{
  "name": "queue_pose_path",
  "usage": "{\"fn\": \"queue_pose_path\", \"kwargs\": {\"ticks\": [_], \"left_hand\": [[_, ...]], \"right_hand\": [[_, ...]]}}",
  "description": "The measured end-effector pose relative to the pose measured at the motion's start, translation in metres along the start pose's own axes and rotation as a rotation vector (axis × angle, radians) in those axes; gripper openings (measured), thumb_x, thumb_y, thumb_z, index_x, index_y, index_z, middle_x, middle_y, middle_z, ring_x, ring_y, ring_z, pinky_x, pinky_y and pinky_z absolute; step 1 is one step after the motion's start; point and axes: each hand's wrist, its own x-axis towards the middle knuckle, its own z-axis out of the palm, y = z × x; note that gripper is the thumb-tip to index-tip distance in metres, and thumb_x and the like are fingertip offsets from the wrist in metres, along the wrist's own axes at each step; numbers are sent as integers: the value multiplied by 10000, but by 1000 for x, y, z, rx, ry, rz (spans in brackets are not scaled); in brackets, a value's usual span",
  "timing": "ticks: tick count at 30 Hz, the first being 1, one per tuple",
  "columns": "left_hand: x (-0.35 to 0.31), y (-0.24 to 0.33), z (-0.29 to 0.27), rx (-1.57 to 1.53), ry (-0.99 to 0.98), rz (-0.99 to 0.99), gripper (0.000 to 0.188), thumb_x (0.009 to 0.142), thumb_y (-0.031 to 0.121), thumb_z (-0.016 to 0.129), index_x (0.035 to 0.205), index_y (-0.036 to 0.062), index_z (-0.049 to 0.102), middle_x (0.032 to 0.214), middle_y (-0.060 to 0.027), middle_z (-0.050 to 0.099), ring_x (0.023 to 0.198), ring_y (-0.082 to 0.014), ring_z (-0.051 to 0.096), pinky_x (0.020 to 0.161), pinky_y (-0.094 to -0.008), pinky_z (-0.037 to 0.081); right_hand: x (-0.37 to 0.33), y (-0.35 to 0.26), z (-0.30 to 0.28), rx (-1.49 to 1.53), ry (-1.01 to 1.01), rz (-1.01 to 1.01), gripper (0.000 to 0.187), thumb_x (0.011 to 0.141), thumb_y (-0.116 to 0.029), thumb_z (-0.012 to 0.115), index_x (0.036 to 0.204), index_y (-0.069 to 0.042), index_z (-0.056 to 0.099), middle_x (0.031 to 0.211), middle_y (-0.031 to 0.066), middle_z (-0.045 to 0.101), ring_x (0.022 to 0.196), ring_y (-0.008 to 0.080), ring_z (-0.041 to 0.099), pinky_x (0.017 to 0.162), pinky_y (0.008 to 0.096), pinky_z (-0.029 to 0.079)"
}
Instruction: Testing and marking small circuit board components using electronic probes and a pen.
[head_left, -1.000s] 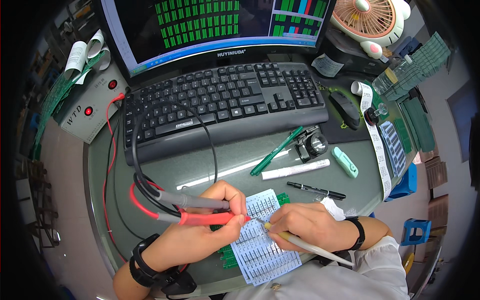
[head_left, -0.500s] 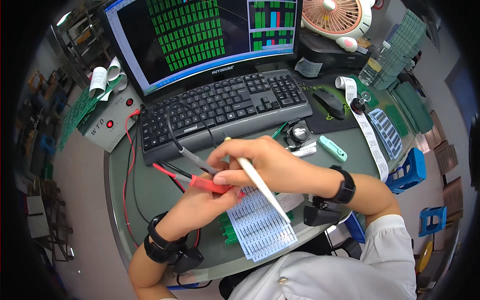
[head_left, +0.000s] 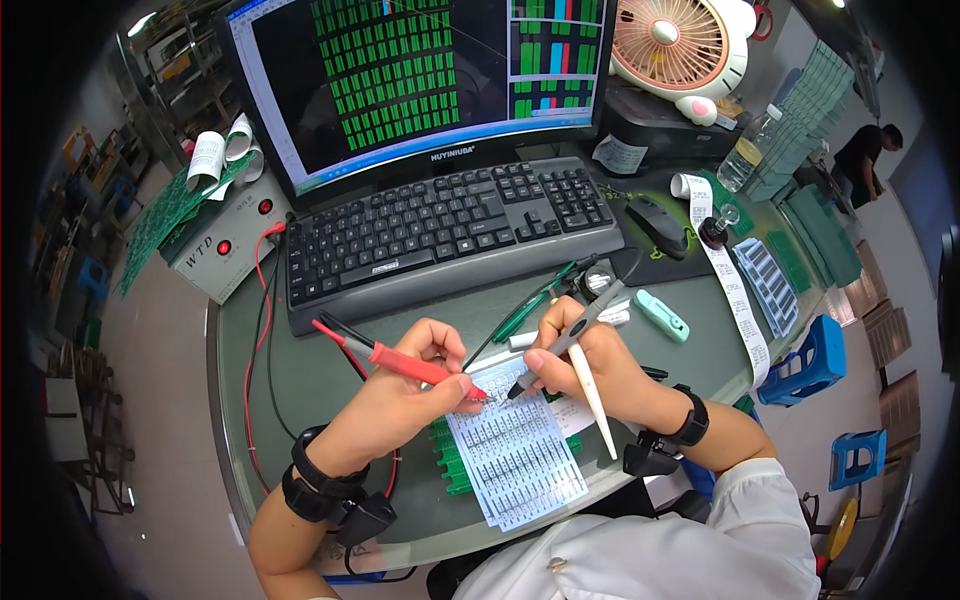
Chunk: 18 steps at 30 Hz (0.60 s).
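My left hand (head_left: 412, 392) is closed round a red test probe (head_left: 405, 364), its tip slanting down to the right. My right hand (head_left: 608, 372) grips a grey test probe (head_left: 574, 334) with a dark tip. A slim white stick (head_left: 594, 402), perhaps a pen or tweezers, is also tucked between the right fingers and points toward me. Both probe tips are close together at the upper part of a white panel (head_left: 528, 462) with rows of small dark marks; whether they touch it I cannot tell. Under the panel, green circuit boards (head_left: 455, 466) stick out at the left.
A black keyboard (head_left: 450, 225) and monitor (head_left: 420, 90) stand behind my hands. At the left is a grey box (head_left: 225, 240) with red buttons and wires. A mouse (head_left: 658, 225), turquoise cutter (head_left: 662, 316), paper strip (head_left: 735, 290) and blue-white panel (head_left: 768, 285) lie to the right.
My right hand has drawn away to the right from my left hand, and its grey probe now slants down to the panel. A person has come into view at the far right.
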Motion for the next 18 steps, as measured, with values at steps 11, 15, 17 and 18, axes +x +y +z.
{"fn": "queue_pose_path", "kwargs": {"ticks": [11,15,17,18], "left_hand": [[3,-4,-3,10,-6,-13,240,900,18,597,1051,79,421,976,-5,437,905,-66,537,875,-380,594],[2,-4,-1,7,-5,-13,230,904,21,596,1036,82,418,975,-5,438,903,-64,536,874,-379,595],[1,-7,-1,22,1,28,227,906,28,599,1042,26,417,953,-27,495,910,-105,628,865,-303,572],[2,-8,-1,21,0,28,227,906,28,599,1042,26,417,953,-27,495,910,-105,628,865,-303,572]], "right_hand": [[2,8,0,-115,0,-68,252,947,-216,633,934,-42,451,741,77,676,694,147,698,597,268,525],[1,10,-1,-132,2,-94,254,944,-215,635,932,-38,453,737,77,669,689,151,702,587,267,520],[0,11,0,-92,20,-89,255,943,-214,634,933,-29,458,738,77,654,688,158,708,582,266,519],[0,11,0,-92,21,-88,255,943,-214,634,933,-29,458,738,77,654,688,158,708,582,266,519]]}}
